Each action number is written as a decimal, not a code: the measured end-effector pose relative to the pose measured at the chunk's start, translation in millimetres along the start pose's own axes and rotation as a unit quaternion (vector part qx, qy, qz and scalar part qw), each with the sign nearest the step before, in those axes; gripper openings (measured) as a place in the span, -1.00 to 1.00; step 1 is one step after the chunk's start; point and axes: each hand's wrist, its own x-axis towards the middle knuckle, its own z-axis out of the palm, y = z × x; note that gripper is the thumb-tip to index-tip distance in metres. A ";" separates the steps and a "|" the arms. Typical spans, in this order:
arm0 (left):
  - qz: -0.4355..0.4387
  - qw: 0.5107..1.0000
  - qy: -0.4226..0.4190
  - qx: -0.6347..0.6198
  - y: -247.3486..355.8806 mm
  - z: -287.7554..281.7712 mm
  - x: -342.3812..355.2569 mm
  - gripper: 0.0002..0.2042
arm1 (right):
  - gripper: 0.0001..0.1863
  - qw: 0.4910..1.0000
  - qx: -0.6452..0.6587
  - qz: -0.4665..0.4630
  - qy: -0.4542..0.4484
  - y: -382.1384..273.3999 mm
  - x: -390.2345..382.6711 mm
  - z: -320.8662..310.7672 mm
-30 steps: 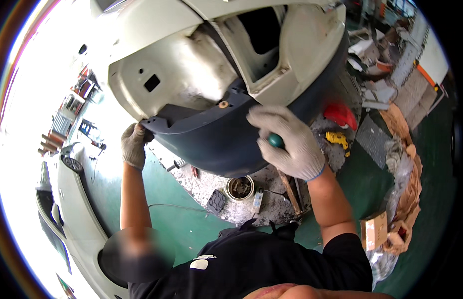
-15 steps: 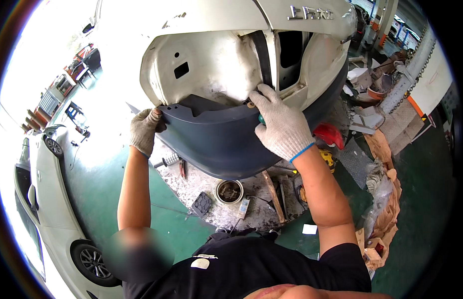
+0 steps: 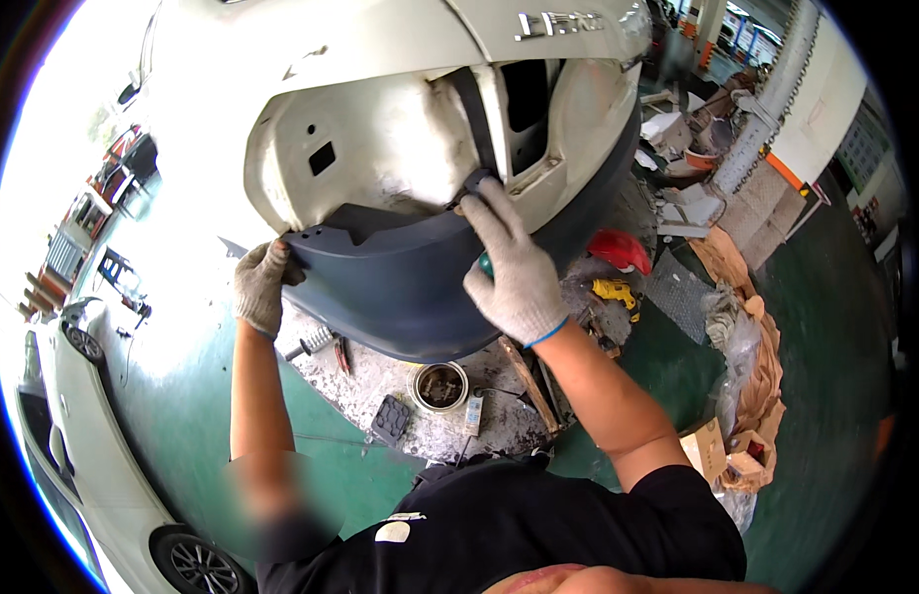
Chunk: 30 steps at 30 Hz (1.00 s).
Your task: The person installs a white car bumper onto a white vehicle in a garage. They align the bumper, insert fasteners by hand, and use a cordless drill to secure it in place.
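My left hand (image 3: 260,286), in a knitted work glove, is closed round the left end of a dark grey bumper (image 3: 380,287). The bumper sits against the pale car body (image 3: 390,148), below an open light recess. My right hand (image 3: 522,282), gloved too with a blue cuff, lies over the bumper's upper edge to the right, its fingers reaching onto the rim beside the recess. A rounded green thing (image 3: 486,264), perhaps a tool handle, shows between its thumb and palm; most of it is hidden by the glove.
Under the bumper, a worn round platform (image 3: 331,381) carries an open can (image 3: 439,386), red-handled pliers (image 3: 341,356) and a wooden strip (image 3: 529,384). A red lamp (image 3: 620,251) and a yellow power tool (image 3: 615,291) lie to the right. A white car (image 3: 98,436) stands at left.
The view has shifted, so the car and bumper appear further left. My right hand's fingers have straightened a little along the bumper's rim. The left hand keeps its hold on the bumper's end.
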 end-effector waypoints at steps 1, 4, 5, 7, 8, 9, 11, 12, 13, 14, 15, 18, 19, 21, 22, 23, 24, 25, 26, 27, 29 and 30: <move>-0.008 1.000 0.005 0.003 1.8 -0.9 -2.0 -0.46 | -0.13 0.999 0.034 0.005 -0.004 -1.9 -7.5 2.5; -0.004 1.000 -0.014 0.017 3.8 -1.4 -2.5 -0.46 | -0.13 0.996 0.091 0.009 0.000 -0.8 -32.7 13.8; 0.006 0.999 -0.025 0.032 3.8 -1.9 -1.9 -0.45 | -0.15 0.994 0.108 0.000 0.008 4.8 -42.1 19.8; 0.007 0.999 -0.034 0.026 3.0 -5.3 -1.3 -0.46 | -0.21 0.991 0.124 0.038 0.018 10.4 -57.8 24.0; 0.007 0.999 -0.035 0.027 1.6 -7.8 0.8 -0.47 | -0.21 0.989 0.127 0.064 0.028 18.8 -64.3 26.9; 0.005 0.999 -0.033 0.028 -1.9 -12.4 1.1 -0.47 | -0.22 0.986 0.133 0.089 0.035 27.4 -70.4 30.5; -0.001 0.999 -0.031 0.024 -2.8 -14.3 1.7 -0.47 | -0.21 0.974 0.158 0.146 0.069 46.0 -73.7 30.4; -0.005 0.999 -0.032 0.019 -2.0 -13.2 1.8 -0.46 | -0.21 0.974 0.147 0.156 0.076 55.5 -73.1 29.5; -0.010 0.999 -0.031 0.014 -1.1 -12.7 2.8 -0.46 | -0.21 0.973 0.136 0.166 0.083 64.2 -70.9 29.3; -0.009 0.999 -0.034 0.010 -3.0 -15.3 4.4 -0.44 | -0.25 0.972 0.138 0.166 0.089 67.6 -63.9 25.9; -0.012 0.999 -0.034 0.015 -4.1 -17.2 5.2 -0.44 | -0.27 0.972 0.132 0.169 0.098 70.6 -59.7 25.9; -0.010 0.999 -0.024 0.035 -1.3 -15.1 4.3 -0.41 | -0.38 0.965 0.128 0.177 0.146 75.0 -45.9 32.2; -0.012 0.998 -0.023 0.055 1.1 -13.4 3.7 -0.39 | -0.41 0.964 0.130 0.168 0.157 77.7 -43.4 35.2; -0.018 0.995 -0.018 0.093 3.2 -12.9 2.3 -0.35 | -0.47 0.964 0.133 0.149 0.175 89.3 -41.7 39.5; -0.025 0.993 -0.021 0.116 6.2 -13.8 1.6 -0.30 | -0.55 0.963 0.143 0.133 0.186 93.7 -40.0 40.9; -0.027 0.993 -0.019 0.114 6.8 -12.5 0.5 -0.30 | -0.57 0.961 0.162 0.135 0.181 97.4 -39.6 41.0; -0.029 0.993 -0.018 0.112 8.0 -10.8 -0.7 -0.30 | -0.58 0.964 0.156 0.121 0.178 99.3 -39.2 40.8; -0.032 0.993 -0.018 0.111 10.3 -9.0 -2.3 -0.30 | -0.60 0.967 0.150 0.108 0.176 99.5 -38.0 40.7; -0.024 0.992 -0.015 0.125 14.5 -5.2 -2.2 -0.29 | -0.61 0.963 0.168 0.119 0.173 101.1 -36.6 42.1; -0.022 0.990 -0.006 0.136 12.9 -4.3 -2.1 -0.29 | -0.63 0.959 0.187 0.130 0.171 102.4 -35.5 44.2; -0.019 0.987 0.016 0.156 10.6 -5.0 -8.2 -0.29 | -0.65 0.959 0.185 0.132 0.170 102.3 -31.3 44.7; -0.016 0.989 0.029 0.142 12.6 -1.5 -9.7 -0.29 | -0.66 0.963 0.165 0.122 0.172 100.8 -28.4 42.9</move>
